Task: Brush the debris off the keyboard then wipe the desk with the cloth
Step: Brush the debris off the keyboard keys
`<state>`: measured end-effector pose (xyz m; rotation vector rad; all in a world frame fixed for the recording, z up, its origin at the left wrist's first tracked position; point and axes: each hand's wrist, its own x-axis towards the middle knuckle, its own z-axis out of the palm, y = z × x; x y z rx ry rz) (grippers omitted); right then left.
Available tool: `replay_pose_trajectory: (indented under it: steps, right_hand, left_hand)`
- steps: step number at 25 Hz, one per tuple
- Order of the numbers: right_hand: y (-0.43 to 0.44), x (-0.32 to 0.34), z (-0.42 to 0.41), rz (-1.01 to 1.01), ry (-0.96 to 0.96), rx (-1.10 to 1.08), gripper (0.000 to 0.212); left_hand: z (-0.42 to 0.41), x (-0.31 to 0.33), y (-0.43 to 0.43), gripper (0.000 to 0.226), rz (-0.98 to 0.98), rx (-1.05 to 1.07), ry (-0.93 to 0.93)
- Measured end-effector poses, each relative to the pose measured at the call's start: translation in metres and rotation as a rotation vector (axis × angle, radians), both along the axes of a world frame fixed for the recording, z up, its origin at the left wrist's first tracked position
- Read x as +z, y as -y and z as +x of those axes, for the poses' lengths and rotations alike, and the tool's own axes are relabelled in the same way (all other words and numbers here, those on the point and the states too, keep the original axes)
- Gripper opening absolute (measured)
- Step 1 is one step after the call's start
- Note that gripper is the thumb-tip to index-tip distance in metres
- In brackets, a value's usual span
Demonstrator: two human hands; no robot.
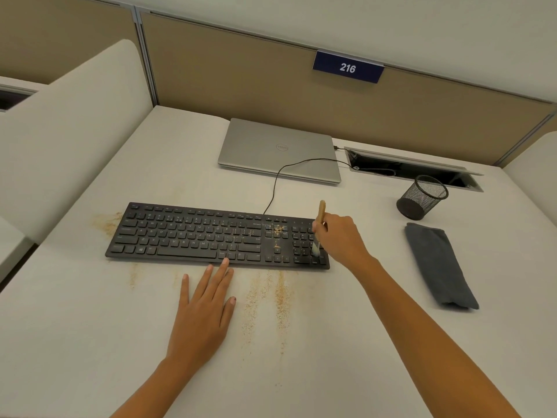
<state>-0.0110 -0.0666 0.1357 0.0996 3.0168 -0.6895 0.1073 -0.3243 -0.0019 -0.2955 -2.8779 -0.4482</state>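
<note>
Head view: right hand (337, 239) grips the brush (319, 227), bristles on the keyboard (193, 233); left hand (205, 309) lies flat, fingers straight, on the counter (90, 327), debris (280, 297) just right of it.

The single head view looks forward and steeply down from the near side of the keyboard (193, 233), close above the desk (90, 342), facing the partition (241, 79) beyond the keyboard.
</note>
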Motion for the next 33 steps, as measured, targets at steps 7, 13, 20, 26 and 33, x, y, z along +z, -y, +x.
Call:
replay_pose_trajectory:
  steps: [7,13,20,26,33]
  right_hand:
    - [-0.018,0.003,0.006,-0.231,0.04,-0.087,0.026]
    - [-0.014,-0.003,0.014,-0.234,0.097,-0.037,0.026]
    - [-0.012,-0.005,0.019,-0.381,0.042,-0.132,0.026]
    - [-0.013,-0.015,0.027,-0.491,-0.141,-0.441,0.028]
    - [0.001,-0.026,0.034,-0.74,-0.188,-0.516,0.029]
  left_hand:
    - [-0.001,0.0,0.001,0.057,-0.004,0.001,-0.005]
    - [-0.001,0.001,0.0,0.057,0.002,0.0,0.003]
    - [-0.001,0.001,0.0,0.057,-0.003,-0.002,0.014]
    - [-0.001,0.001,0.001,0.058,-0.003,0.001,0.012]
    - [-0.001,0.003,-0.001,0.06,-0.001,-0.009,0.026]
